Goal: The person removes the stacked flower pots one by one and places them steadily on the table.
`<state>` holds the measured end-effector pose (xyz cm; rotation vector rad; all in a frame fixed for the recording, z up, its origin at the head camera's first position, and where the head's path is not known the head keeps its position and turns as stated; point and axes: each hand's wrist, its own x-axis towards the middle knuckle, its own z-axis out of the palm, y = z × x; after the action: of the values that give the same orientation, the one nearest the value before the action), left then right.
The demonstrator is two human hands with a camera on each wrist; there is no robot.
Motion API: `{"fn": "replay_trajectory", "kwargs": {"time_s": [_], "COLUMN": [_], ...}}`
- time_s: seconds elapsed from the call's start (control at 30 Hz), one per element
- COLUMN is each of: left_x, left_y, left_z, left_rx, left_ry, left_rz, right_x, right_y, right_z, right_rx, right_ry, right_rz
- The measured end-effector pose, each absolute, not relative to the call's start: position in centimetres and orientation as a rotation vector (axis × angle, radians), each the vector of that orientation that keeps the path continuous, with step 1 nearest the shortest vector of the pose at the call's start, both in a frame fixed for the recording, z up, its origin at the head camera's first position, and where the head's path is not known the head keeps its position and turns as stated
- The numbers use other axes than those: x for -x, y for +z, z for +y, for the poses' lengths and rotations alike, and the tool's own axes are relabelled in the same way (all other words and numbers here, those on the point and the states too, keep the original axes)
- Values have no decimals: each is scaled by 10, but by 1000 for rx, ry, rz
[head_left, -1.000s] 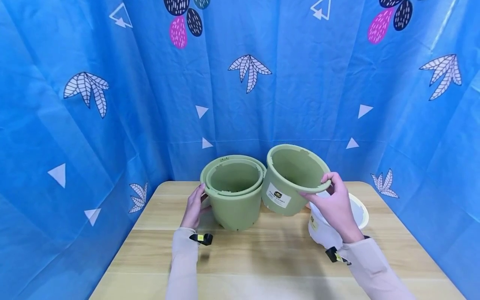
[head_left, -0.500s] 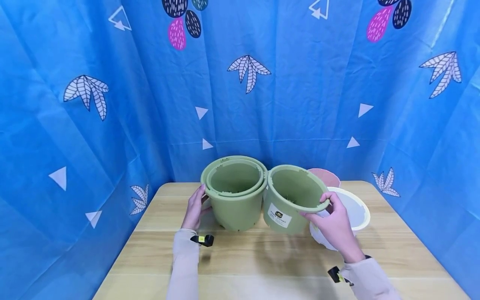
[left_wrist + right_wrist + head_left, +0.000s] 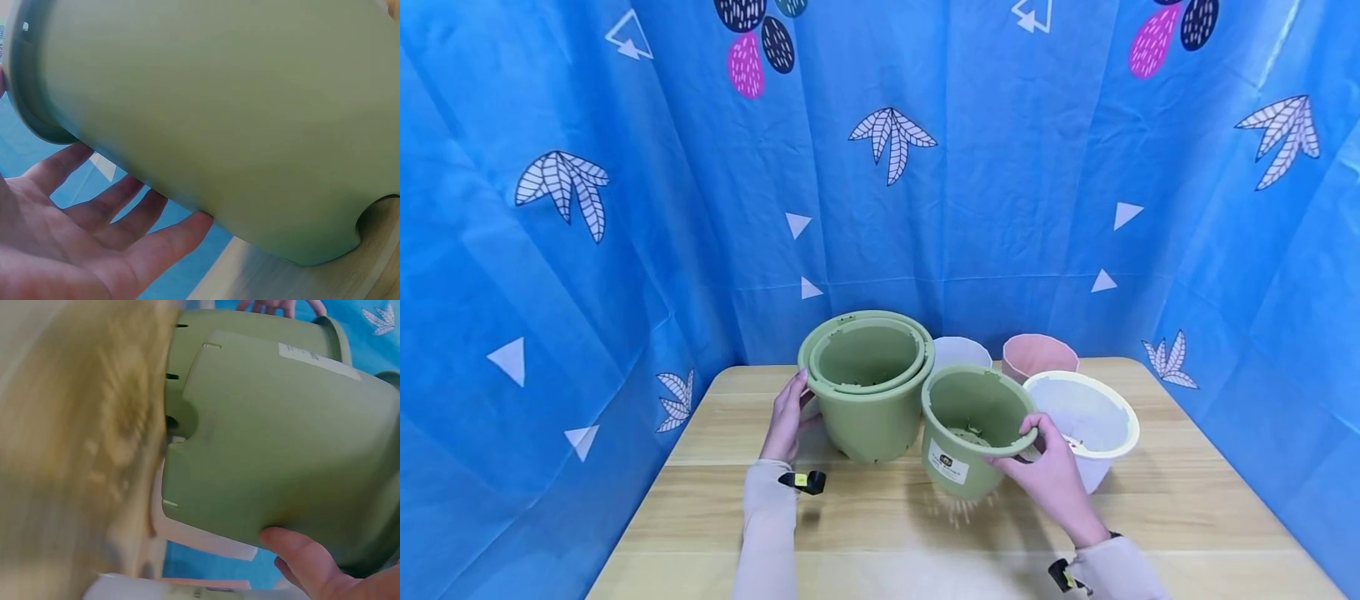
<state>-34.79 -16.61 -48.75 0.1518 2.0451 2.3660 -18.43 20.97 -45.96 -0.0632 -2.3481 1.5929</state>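
My left hand (image 3: 784,421) steadies a large green flowerpot (image 3: 871,433) that stands upright on the table. A smaller green pot (image 3: 861,354) sits nested inside it. In the left wrist view, spread, nearly straight fingers (image 3: 181,234) touch the pot's wall below the rim. To the right, my right hand (image 3: 1060,475) pinches the rim of another green flowerpot (image 3: 981,483), which carries a white label (image 3: 947,462) and leans slightly. The right wrist view shows its thumb (image 3: 294,547) on the outer wall; the other fingers are mostly hidden.
A white pot with a cream rim (image 3: 1093,473) stands close right of the held pot. Behind are a pale pot (image 3: 961,352) and a pink pot (image 3: 1037,354). Light streaks (image 3: 957,507) mark the wooden table (image 3: 850,533). A blue patterned curtain (image 3: 880,233) surrounds it.
My right hand has brought its green pot down and toward me, levelling it somewhat. The pink and pale pots behind have come into sight. My left hand and the nested pots have hardly moved.
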Motion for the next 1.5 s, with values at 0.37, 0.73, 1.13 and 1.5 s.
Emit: {"fn": "replay_trajectory", "kwargs": {"time_s": [0.37, 0.73, 1.13, 1.5], "left_x": [348, 349, 349, 350], "left_y": [-488, -490, -490, -489], "left_z": [-166, -167, -167, -167], "left_rx": [-152, -149, -167, -164], "left_ry": [2360, 2352, 2374, 2380], "left_rz": [2042, 2058, 2029, 2009], "right_x": [184, 185, 192, 179], "right_y": [-477, -490, -489, -484], "right_z": [205, 202, 202, 213], "right_rx": [65, 49, 15, -155], "right_ry": [1625, 1609, 1605, 1410], "right_rz": [-2370, -2365, -2402, -2518]}}
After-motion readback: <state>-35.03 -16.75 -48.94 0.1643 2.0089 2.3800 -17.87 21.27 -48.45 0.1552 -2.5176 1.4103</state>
